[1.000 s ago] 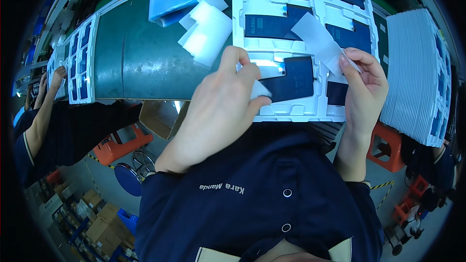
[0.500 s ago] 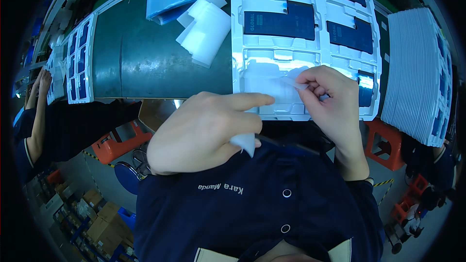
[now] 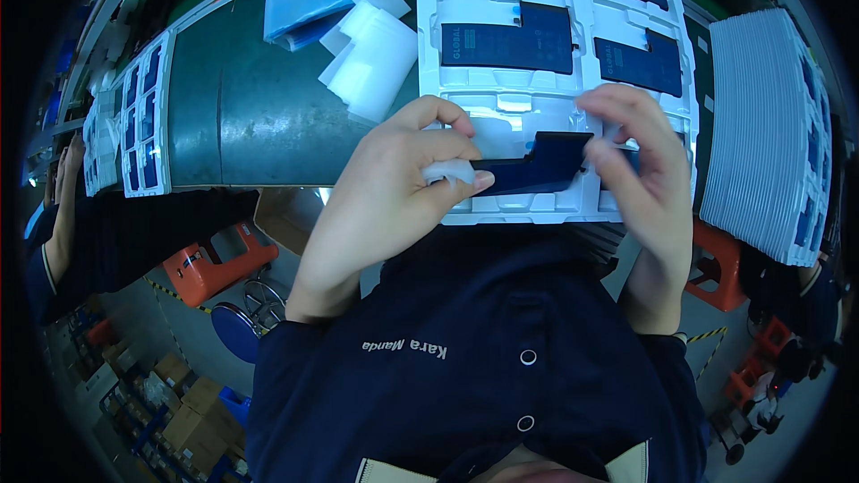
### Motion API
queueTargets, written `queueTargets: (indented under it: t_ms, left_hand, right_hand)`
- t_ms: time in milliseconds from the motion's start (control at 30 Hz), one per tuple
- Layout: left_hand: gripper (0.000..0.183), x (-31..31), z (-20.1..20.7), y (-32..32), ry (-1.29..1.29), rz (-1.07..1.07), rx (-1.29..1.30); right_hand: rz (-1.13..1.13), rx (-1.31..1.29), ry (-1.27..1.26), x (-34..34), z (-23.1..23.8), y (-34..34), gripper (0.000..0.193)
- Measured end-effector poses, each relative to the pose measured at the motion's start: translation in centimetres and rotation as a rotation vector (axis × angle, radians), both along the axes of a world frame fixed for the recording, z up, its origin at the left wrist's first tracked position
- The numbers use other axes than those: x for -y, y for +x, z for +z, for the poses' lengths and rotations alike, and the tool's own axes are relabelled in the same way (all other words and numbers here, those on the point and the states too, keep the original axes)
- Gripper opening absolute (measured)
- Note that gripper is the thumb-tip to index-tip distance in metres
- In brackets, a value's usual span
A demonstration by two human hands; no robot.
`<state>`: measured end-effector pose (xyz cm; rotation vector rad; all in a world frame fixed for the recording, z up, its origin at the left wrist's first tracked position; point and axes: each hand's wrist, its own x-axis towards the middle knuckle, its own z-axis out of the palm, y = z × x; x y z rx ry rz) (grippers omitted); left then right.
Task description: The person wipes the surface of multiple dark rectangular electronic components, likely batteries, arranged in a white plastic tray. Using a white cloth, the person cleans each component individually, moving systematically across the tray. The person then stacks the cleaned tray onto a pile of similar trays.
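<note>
**Dark panel lifted over the tray**

Since the earlier frame, both hands have raised a flat dark blue panel (image 3: 537,165) above the near edge of the white moulded tray (image 3: 429,45). Left hand (image 3: 394,183) pinches its left end together with what may be a white wipe (image 3: 450,170); right hand (image 3: 640,170) grips its right end. Beyond, two more panels sit in the tray. White foam sheets (image 3: 371,58) lie left of the tray on the tabletop (image 3: 242,116).
</note>
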<state>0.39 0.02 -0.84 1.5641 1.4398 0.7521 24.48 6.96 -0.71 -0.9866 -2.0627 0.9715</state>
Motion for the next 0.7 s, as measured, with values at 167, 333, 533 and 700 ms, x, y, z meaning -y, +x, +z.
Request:
queueTargets:
  t_ms: [167, 333, 533, 700]
  left_hand:
    - [0.024, 0.2, 0.3, 0.7, 0.178, 0.032, -0.208]
    - [0.034, 0.1, 0.5, 1.2, 0.223, 0.108, -0.258]
    - [0.047, -1.0, 1.4, 0.3, 0.204, -0.085, -0.388]
    - [0.051, -1.3, 1.0, 0.5, 0.194, -0.016, -0.397]
  right_hand:
    - [0.004, 0.189, 0.143, -0.2, -1.2, -0.2, 0.029]
    - [0.009, 0.266, 0.173, -0.2, -1.4, -0.5, 0.029]
    - [0.133, 0.360, 0.251, -0.1, -0.2, -0.8, 0.042]
    - [0.060, 0.421, 0.145, 1.0, -0.5, -0.7, 0.054]
